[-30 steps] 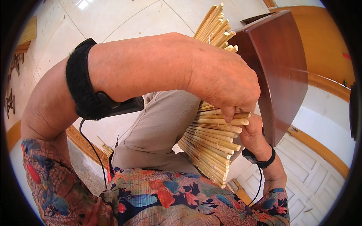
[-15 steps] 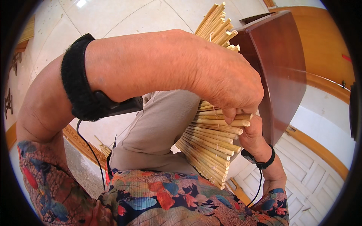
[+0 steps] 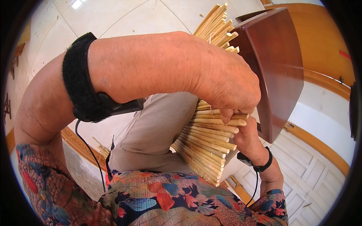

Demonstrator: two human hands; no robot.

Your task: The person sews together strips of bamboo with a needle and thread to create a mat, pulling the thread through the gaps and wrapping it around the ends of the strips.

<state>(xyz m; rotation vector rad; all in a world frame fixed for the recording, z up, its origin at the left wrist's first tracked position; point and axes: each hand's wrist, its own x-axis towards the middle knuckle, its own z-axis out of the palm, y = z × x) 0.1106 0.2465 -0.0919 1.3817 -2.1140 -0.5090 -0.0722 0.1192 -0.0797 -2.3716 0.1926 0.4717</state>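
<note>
A mat of pale reed stalks (image 3: 205,143), bound side by side, stands on my lap, its upper end (image 3: 217,22) reaching past my forearm. My left hand (image 3: 226,84) curls over the mat from above, fingertips pinching one stalk at its edge. My right hand (image 3: 249,133) comes up from below behind the mat and grips the same edge; only part of it shows. Both wrists wear black straps with cables.
A dark red wooden board or stool top (image 3: 277,67) stands tilted just right of the mat. Beige trousers (image 3: 158,128) cover my knee. Several loose stalks (image 3: 101,147) lie on the pale tiled floor (image 3: 124,19). White panelled doors (image 3: 313,180) are at the right.
My left forearm has shifted slightly; both hands keep their hold on the mat's edge.
</note>
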